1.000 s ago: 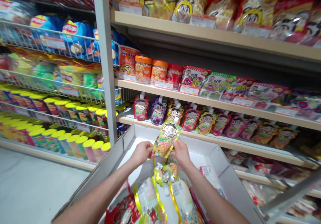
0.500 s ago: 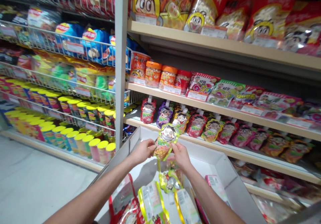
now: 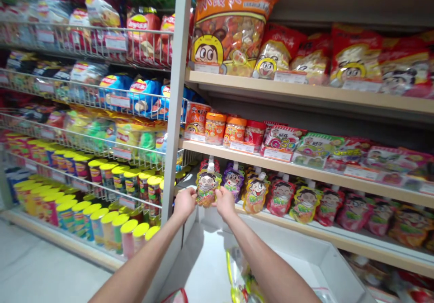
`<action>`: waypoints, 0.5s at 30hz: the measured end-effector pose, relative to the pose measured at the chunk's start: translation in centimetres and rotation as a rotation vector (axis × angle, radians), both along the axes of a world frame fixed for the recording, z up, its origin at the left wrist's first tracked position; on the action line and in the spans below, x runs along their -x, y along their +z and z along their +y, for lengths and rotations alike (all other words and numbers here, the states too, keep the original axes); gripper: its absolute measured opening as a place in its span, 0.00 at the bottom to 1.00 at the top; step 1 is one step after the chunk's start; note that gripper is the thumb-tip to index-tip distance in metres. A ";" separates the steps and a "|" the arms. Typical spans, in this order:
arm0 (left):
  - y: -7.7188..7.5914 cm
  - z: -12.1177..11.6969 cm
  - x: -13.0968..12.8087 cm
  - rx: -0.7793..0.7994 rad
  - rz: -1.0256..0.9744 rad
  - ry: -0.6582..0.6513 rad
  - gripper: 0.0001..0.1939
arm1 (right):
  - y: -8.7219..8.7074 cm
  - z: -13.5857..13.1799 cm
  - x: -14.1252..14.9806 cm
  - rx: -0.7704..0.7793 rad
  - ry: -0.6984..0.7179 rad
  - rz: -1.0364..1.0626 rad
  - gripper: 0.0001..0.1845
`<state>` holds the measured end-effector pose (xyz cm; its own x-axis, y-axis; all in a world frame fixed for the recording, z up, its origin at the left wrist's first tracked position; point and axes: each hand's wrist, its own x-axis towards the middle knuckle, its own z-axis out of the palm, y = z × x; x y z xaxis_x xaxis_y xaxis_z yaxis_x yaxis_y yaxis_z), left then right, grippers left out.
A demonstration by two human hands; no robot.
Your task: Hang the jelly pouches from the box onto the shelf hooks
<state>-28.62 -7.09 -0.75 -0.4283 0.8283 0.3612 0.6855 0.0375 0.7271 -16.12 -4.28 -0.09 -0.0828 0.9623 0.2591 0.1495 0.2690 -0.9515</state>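
A yellow-green spouted jelly pouch with a cartoon face and a white cap stands upright between my two hands. My left hand pinches its left edge, and my right hand pinches the right edge. It is at the front of the lower shelf, in front of a red pouch that it mostly hides; whether its base rests on the shelf I cannot tell. To its right, a purple pouch and a yellow pouch stand in the same row.
Below my arms is a white open box with a few packets inside. More pouches line the shelf rightward. Jars and candy bags fill the shelf above. A grey post divides this from wire racks of chips and yellow-lidded cans.
Both hands have carried the pouch forward and left, from above the box to the front of the shelf. The camera view has tilted upward, showing less of the box.
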 end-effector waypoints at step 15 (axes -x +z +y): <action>-1.7 7.0 1.1 0.022 -0.080 0.051 0.06 | -2.2 6.7 2.3 -0.130 -0.147 -0.124 0.10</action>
<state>-29.76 -0.11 -2.40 -0.4973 0.8119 0.3058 0.6219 0.0879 0.7781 -18.41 2.47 -2.24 0.0172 0.9256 0.3781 0.3101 0.3546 -0.8821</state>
